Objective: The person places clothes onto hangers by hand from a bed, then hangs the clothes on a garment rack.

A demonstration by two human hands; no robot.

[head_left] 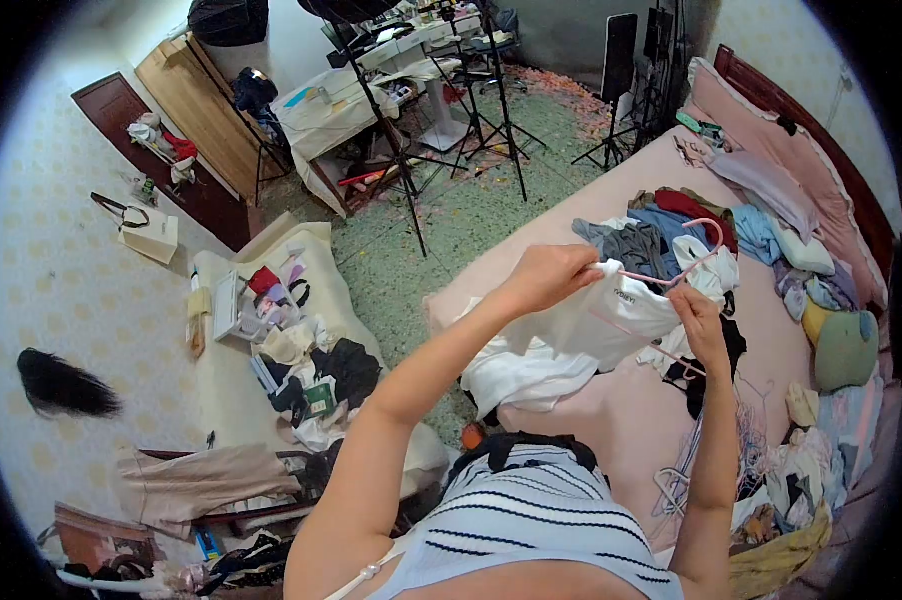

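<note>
A white garment with small dark lettering hangs over the pink bed, between my two hands. My left hand is closed on its upper left edge, near one end of a pink hanger. At the other upper edge, my right hand pinches the garment below the hanger's hook. The hanger is partly inside the garment, its hook pointing up. More white cloth lies on the bed edge below my left hand.
Piled clothes lie on the bed beyond my hands. Loose hangers are at the lower right, near a green cushion. A cluttered couch stands left; black tripods stand on the floor ahead.
</note>
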